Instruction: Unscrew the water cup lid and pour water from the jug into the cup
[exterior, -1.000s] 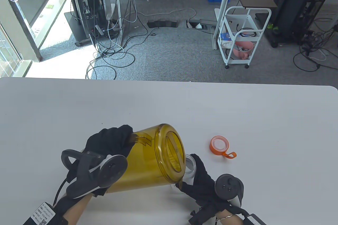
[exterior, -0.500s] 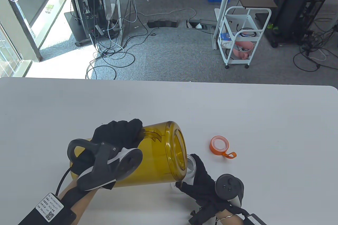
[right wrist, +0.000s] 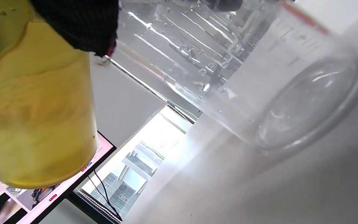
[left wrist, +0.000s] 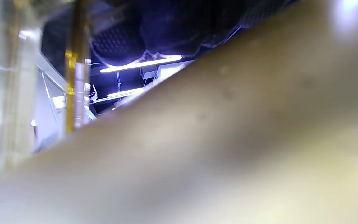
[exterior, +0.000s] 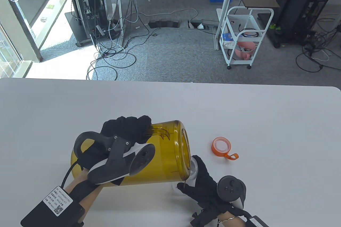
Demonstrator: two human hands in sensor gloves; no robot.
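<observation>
My left hand (exterior: 125, 131) grips the handle of the amber jug (exterior: 165, 157), which lies tipped almost on its side with its mouth over the clear cup (exterior: 194, 167). My right hand (exterior: 198, 181) holds the cup upright on the white table (exterior: 239, 115). The right wrist view shows the cup's clear wall (right wrist: 259, 87) with droplets and the jug (right wrist: 39, 118) beside it. Blurred jug wall (left wrist: 228, 140) fills the left wrist view. The orange cup lid (exterior: 222, 147) lies off the cup, to its right.
The table's far edge (exterior: 170, 82) runs across the middle of the table view, with office floor, cables and a white trolley (exterior: 243, 38) beyond it.
The left hand has tipped the jug further over, its base rising and its mouth turning down toward the cup. The right hand and the cup stay where they were.
</observation>
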